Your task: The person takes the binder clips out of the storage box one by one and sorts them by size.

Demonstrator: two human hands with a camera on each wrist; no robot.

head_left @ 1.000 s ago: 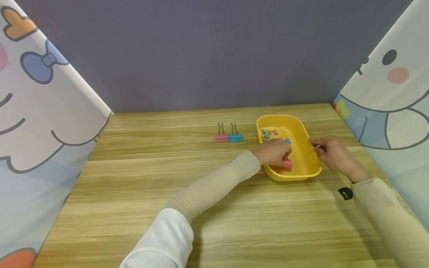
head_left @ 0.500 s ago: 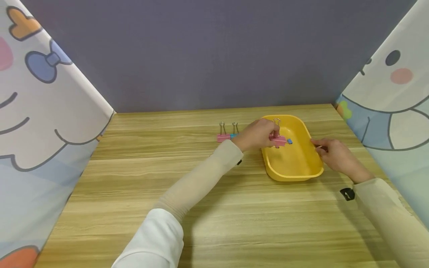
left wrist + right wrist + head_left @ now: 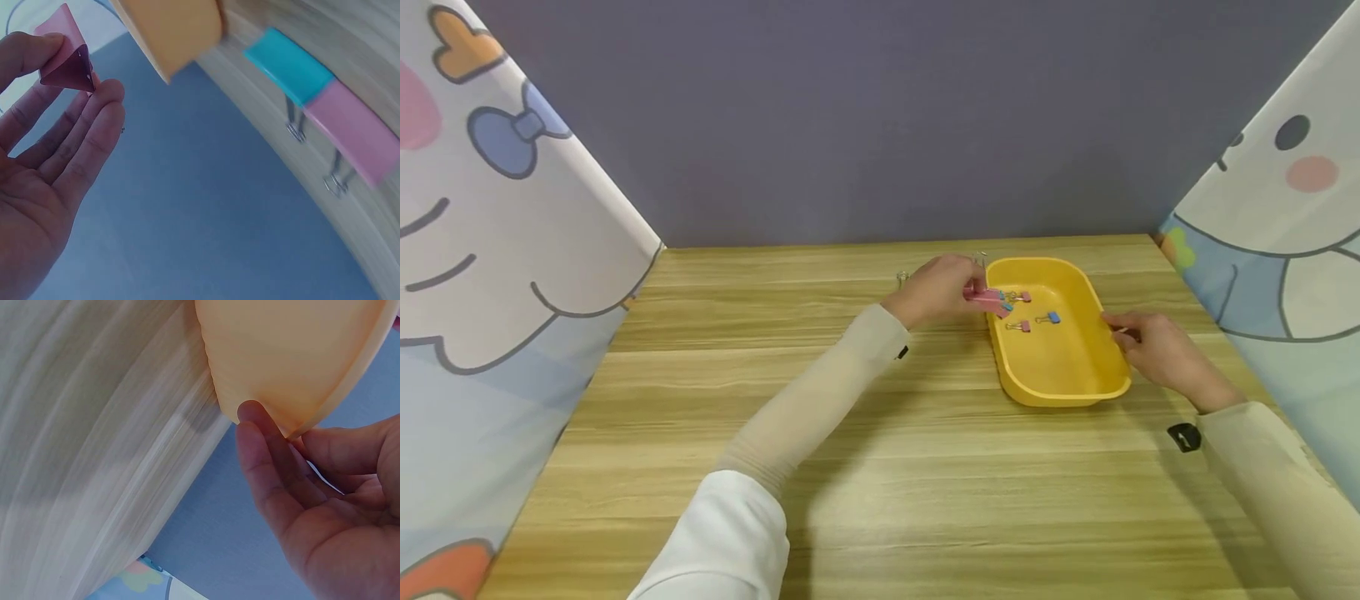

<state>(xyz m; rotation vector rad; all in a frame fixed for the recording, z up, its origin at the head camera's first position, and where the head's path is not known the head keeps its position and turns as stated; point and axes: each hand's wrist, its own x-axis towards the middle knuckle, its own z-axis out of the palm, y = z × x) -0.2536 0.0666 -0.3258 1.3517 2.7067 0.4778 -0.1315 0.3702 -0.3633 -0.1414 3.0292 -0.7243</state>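
My left hand (image 3: pixel 942 287) pinches a large pink binder clip (image 3: pixel 62 53) between thumb and fingers, over the left rim of a yellow tray (image 3: pixel 1067 398). With thumb and fingers, my right hand (image 3: pixel 1168 358) grips the tray's right rim. Inside the tray lie several small binder clips, among them a blue clip (image 3: pixel 1053 317) and a pink clip (image 3: pixel 1019 326). In the left wrist view, a large teal binder clip (image 3: pixel 290 65) and another large pink binder clip (image 3: pixel 353 131) stand end to end on the table. The left hand mostly hides that pair in the head view.
The wooden table (image 3: pixel 820 500) runs back to a dark grey panel (image 3: pixel 880 125). Cartoon-printed sheets line the left and right sides. The tray stands toward the table's back right.
My left hand has lifted the large pink clip from inside the tray and carried it left and back to the left rim. My right hand keeps its grip on the rim.
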